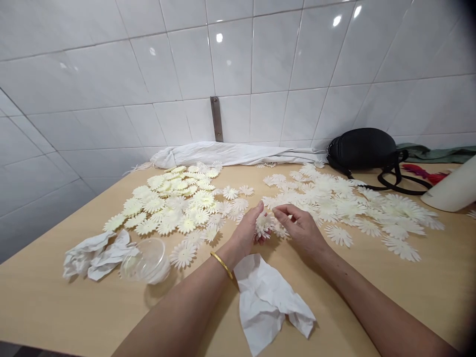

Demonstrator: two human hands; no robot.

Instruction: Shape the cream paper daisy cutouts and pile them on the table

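Observation:
My left hand (245, 232), with a gold bangle at the wrist, is closed around a white daisy-shaped petal piece (263, 224). Close to its right, my right hand (302, 229) has thumb and forefinger pinched together; whatever is between them is too small to make out. Pale yellow flower pieces (159, 206) lie heaped beyond my left hand. A spread of white flower pieces (334, 198) covers the table beyond my right hand. Below my hands lies a crumpled white tissue (269, 302).
A clear plastic cup (147, 260) stands at left beside crumpled tissues (89, 255). Along the tiled wall lies a white cloth (226, 153). At the back right are a black bag (362, 148) with its strap, red feathery pieces (433, 176) and a white cylinder (451, 186).

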